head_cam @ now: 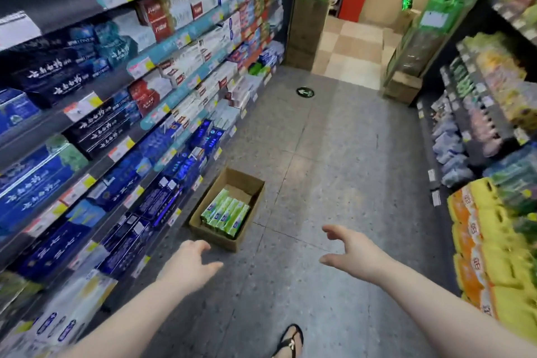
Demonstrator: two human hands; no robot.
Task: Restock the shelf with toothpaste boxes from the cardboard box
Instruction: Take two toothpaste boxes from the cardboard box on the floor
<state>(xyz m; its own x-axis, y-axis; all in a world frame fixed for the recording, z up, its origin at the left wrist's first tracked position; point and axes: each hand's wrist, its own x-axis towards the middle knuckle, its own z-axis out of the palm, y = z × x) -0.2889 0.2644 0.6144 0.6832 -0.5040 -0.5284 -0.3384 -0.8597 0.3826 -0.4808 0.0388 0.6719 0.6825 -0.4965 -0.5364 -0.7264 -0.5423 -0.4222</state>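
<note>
Reaching out now, both arms stretched forward over the aisle floor [319, 148], and neither hand is carrying anything. Left hand [191, 261] hangs low with fingers loosely curled and thumb pointing right, nothing in it, just short of the near edge of the box [213, 234]. Right hand [353, 253] is off to the box's right, over bare floor, fingers spread and bent like a claw, thumb underneath, also grasping nothing.

And there's the box itself: open-topped cardboard, sitting on the floor with its left long side close along the foot of the shelf [162, 112]. Inside, the green toothpaste boxes [225, 213] lie flat side by side, packed toward the near end and the left wall; the far end of the box shows bare cardboard bottom. Its right wall and near corner face open floor.

Plenty of room on that side. The grey floor runs wide between the left shelf, crammed with blue, white and red cartons right up to its front edges, and the rack [465, 136] on the right, where yellow and orange packs [491, 244] bulge out into the aisle. A sandalled foot [290, 340] shows at the bottom edge, well back from the box. Further up, a round arrow sticker [305, 92] marks the floor before the paler tiles begin.
</note>
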